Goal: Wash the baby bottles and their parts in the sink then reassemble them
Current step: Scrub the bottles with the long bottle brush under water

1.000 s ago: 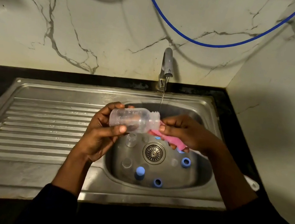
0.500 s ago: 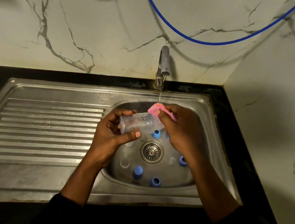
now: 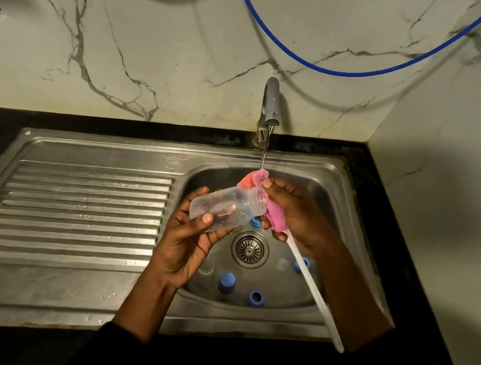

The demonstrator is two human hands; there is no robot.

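Note:
My left hand (image 3: 190, 243) grips a clear baby bottle (image 3: 223, 207) sideways over the sink basin (image 3: 308, 309), with its open neck pointing right. My right hand (image 3: 296, 218) holds a pink sponge brush (image 3: 272, 208) against the bottle's neck, under a thin stream from the tap (image 3: 269, 109). The brush's white handle (image 3: 316, 295) runs down to the lower right beneath my forearm. Several blue bottle parts lie in the basin: a cap (image 3: 226, 282), a ring (image 3: 256, 298) and another ring (image 3: 302, 264). Clear parts (image 3: 282, 264) lie near the drain (image 3: 249, 251).
A ribbed steel draining board (image 3: 74, 214) stretches left of the basin. Black countertop (image 3: 384, 202) borders the sink, with marble walls behind and at right. A blue hose (image 3: 335, 70) hangs across the back wall above the tap.
The pink sponge has gone from under the bottle's neck up to its mouth, into the water stream. The white handle now shows below my right hand.

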